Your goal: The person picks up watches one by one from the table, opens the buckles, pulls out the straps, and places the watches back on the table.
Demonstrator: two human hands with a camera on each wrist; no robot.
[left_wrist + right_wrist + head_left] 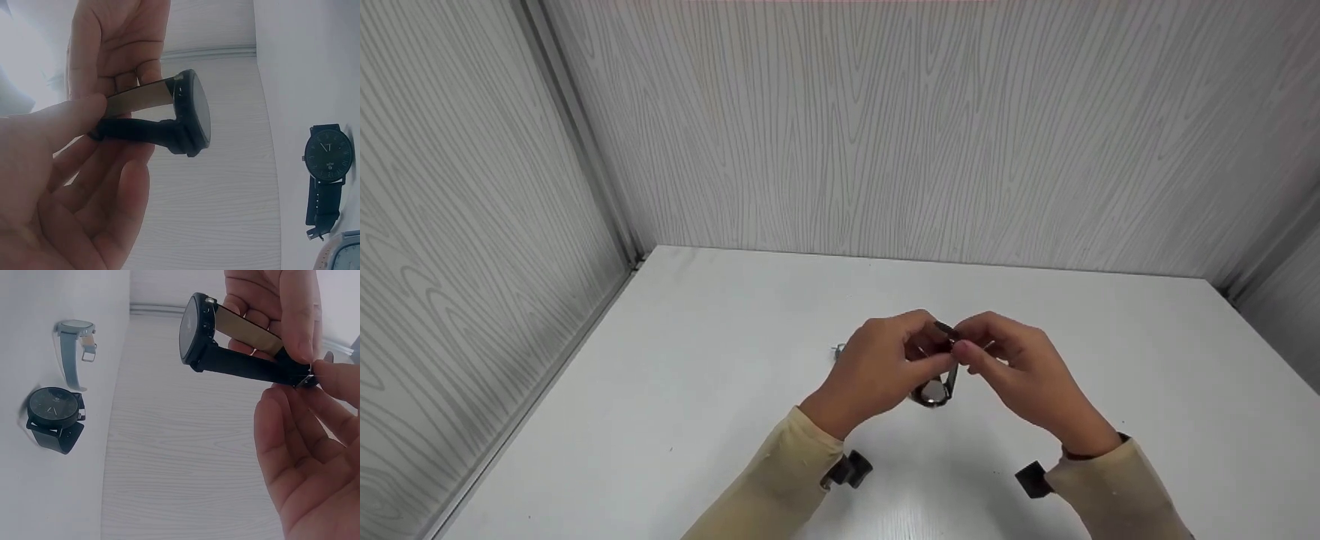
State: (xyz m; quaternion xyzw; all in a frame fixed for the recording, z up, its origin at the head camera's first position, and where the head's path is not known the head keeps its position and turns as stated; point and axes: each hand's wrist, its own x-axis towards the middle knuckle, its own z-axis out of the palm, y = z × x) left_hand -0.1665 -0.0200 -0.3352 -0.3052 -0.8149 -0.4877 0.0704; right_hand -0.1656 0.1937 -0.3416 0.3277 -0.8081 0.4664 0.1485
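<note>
A wristwatch (pixel 934 392) with a dark strap hangs between both hands above the table, its strap bent into a loop. My left hand (pixel 877 367) pinches the strap between thumb and fingers. Opposite it, my right hand (pixel 1027 375) pinches the strap end by the metal buckle (pixel 305 380). The round dark watch case (pixel 192 112) points away from the palms, and the strap's tan lining (pixel 247 331) shows inside the loop. Fingers cover part of the strap's ends.
On the white table (pixel 720 322) lie a black watch (pixel 53 405) and a pale blue watch (pixel 68 354), largely hidden behind the left hand in the head view. Wood-grain panels (pixel 847 135) stand at the back and sides.
</note>
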